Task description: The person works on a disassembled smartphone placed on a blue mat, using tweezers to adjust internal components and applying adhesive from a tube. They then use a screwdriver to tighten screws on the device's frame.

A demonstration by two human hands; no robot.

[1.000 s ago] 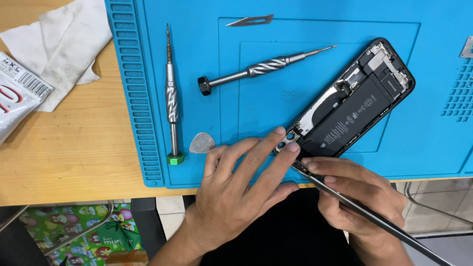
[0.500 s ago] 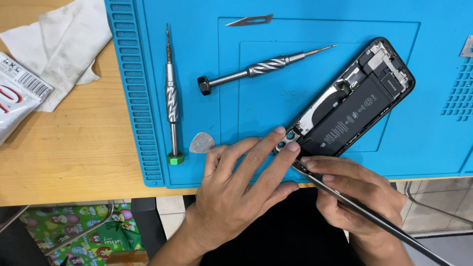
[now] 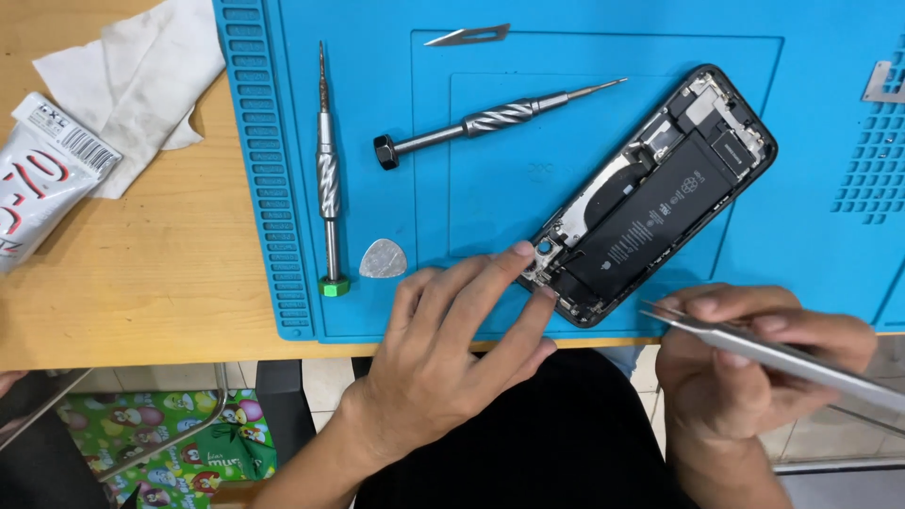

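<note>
Currently left hand (image 3: 438, 363) lies palm-down over the near edge of the blue mat (image 3: 811, 254), fingers (image 3: 490, 273) spread and stretched far-right, two tips pressing on the near-left corner of the opened phone (image 3: 660, 198). Right hand (image 3: 754, 363) sits off the mat at the near right, curled, fingers pinched together on metal tweezers (image 3: 792, 356); tweezer tips point left, near the phone's near edge but clear of it. Phone lies diagonally at mat centre-right, back open, black battery and boards showing. Versus the earlier frames: right hand and tweezers have pulled back to the right, tips no longer at the phone's corner; left hand holds the same spot; tools on the mat unmoved. Count: two screwdrivers, one with a green cap (image 3: 327, 170) lying near-far at the mat's left, one with a black cap (image 3: 490, 118) lying angled at the middle; one grey triangular pick (image 3: 384, 259) beside the green cap; one thin blade (image 3: 468, 36) at the far edge; one phone; one tweezers. Off the mat, on the wooden table (image 3: 141, 283): one white cloth (image 3: 141, 80), one white packet (image 3: 38, 174), both far left.
</note>
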